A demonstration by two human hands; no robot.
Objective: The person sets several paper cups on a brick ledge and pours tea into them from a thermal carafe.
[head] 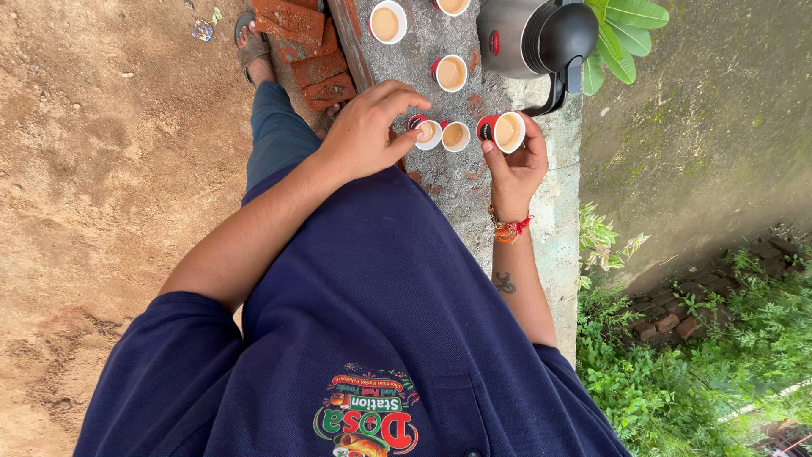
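My left hand pinches the rim of a small red-and-white paper cup of milky tea standing on a rough concrete ledge. My right hand is wrapped around another tea-filled cup at the ledge's right side, thumb on its red wall. A third full cup stands between the two, touching neither hand. My right wrist wears a red-orange thread band.
Farther along the ledge stand three more full cups and a steel flask with a black lid and handle. Red bricks and my sandalled foot are at the left; dirt ground lies left, plants grow right.
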